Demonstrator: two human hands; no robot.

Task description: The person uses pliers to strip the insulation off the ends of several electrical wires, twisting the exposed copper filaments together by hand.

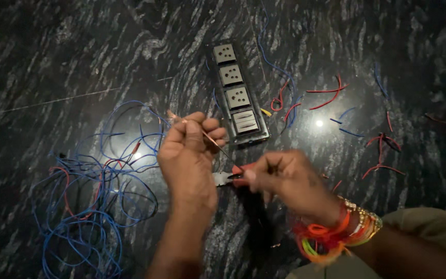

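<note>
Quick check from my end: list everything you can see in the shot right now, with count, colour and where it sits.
Switch and socket panel: one, dark frame with pale modules, top centre of the floor.
Wire tangle: one heap, mostly blue with some red, left.
Cut wire scraps: many, red and blue, scattered right.
Floor: black, glossy stone with pale streaks.
Thin wire: one, coppery, pinched in left fingers.
Red-handled tool: one, in right hand.
Left hand: centre.
Right hand: centre right, bright bangles and threads on the wrist.

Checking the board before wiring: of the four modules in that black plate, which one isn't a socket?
The module nearest the hands, at the lower end of the switch plate: the rocker switch. Its face is smooth with horizontal bars, while the three sockets above it show pin holes.
</note>
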